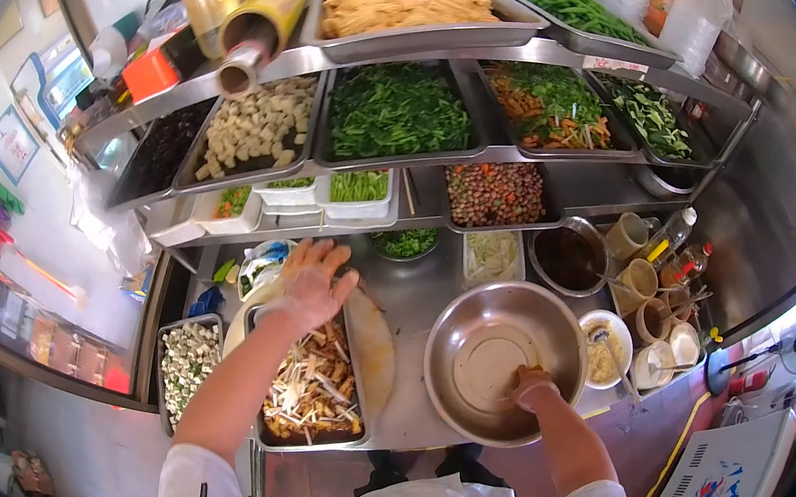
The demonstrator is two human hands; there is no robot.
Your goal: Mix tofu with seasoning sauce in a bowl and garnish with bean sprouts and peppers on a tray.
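Observation:
My left hand (314, 281), in what looks like a clear thin glove, is spread above the far end of a steel tray (258, 432). That tray holds a browned food mix (314, 396) topped with pale strips, and it rests over a round cutting board (371, 347). Inside a wide steel mixing bowl (485, 358) is my right hand (533, 387), also apparently gloved, its fingers bent down near the right inner wall. A small yellowish-brown bit shows at those fingertips; whether they grip it is unclear. Otherwise the bowl's inside looks bare.
Left of the tray stands a pan of white cubes (186, 371). Right of the bowl are a dish of minced garlic-like paste (605, 347), a pot of dark sauce (569, 254) and several seasoning tubs (654, 320). Shelves ahead carry trays of greens (397, 113) and beans (496, 192).

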